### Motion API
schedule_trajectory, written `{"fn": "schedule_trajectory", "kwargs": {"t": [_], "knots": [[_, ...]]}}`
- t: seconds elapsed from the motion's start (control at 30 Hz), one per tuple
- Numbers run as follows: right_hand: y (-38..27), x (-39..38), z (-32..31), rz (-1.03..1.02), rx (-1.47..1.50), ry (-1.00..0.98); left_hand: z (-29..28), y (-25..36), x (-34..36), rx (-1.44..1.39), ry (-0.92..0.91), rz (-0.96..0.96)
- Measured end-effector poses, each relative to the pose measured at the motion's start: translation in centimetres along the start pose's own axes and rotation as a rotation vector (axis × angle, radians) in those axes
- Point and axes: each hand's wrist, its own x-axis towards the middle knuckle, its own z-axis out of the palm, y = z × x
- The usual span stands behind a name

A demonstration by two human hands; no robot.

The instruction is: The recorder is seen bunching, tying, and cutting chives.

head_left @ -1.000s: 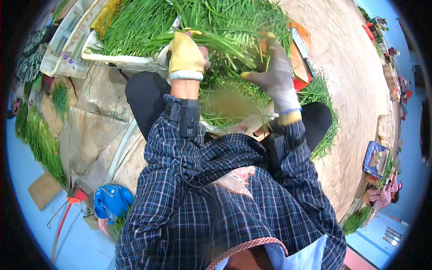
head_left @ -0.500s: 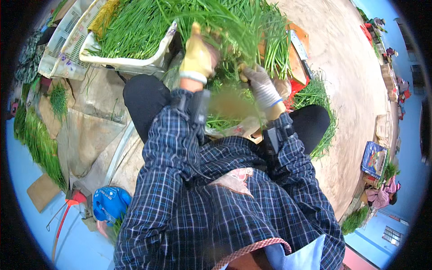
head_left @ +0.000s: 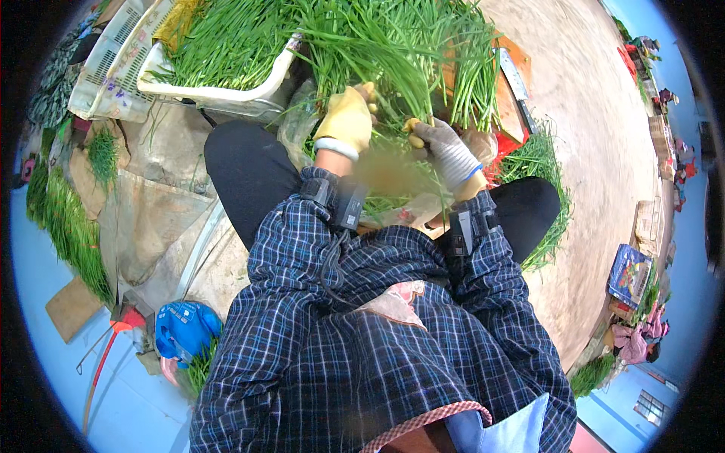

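My left hand [head_left: 347, 121], in a yellow glove, is closed beside the root ends of the green chives [head_left: 362, 38]; what its curled fingers hold, if anything, I cannot make out. My right hand [head_left: 450, 151] wears a pale knitted glove with yellowish fingertips. Its fingers close around the lower stems of a bunch of chives [head_left: 411, 79], whose leaves fan up and away. Loose bits of chive lie below and between the hands, partly hidden by a brownish blur. Clear plastic [head_left: 415, 211] shows near my lap.
A white crate [head_left: 226, 94] full of chives stands at the far left, beside an empty-looking pale crate [head_left: 124, 68]. To the right, a knife [head_left: 513, 74] lies on an orange board [head_left: 512, 113]. Trimmed greens [head_left: 538, 162] lie beside my right knee.
My left hand has come down and nearer to me, with its fingers more curled. The raised, blurred chives have settled into a fan. My right hand has shifted slightly toward me.
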Motion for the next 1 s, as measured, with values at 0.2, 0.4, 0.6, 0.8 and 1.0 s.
{"fn": "schedule_trajectory", "kwargs": {"t": [0.2,0.4,0.6,0.8,1.0], "knots": [[-1.9,-1.4,-2.9,-0.1,0.101,0.06,-0.2,-0.5,0.3,-0.198,-0.002,0.03],[-1.9,3.9,-3.5,-0.342,-0.633,0.394,0.3,-0.6,0.6,-0.149,-0.186,0.012],[0.7,5.9,-1.9,-0.217,-0.948,0.279,1.7,-0.3,-1.8,1.221,-0.15,0.784],[2.4,5.8,0.5,-0.333,-0.545,0.358,1.9,-0.6,-2.1,1.218,-0.059,0.905],[2.9,5.8,0.0,-0.319,0.07,0.364,2.2,-0.2,-1.4,1.157,-0.049,0.987]]}}
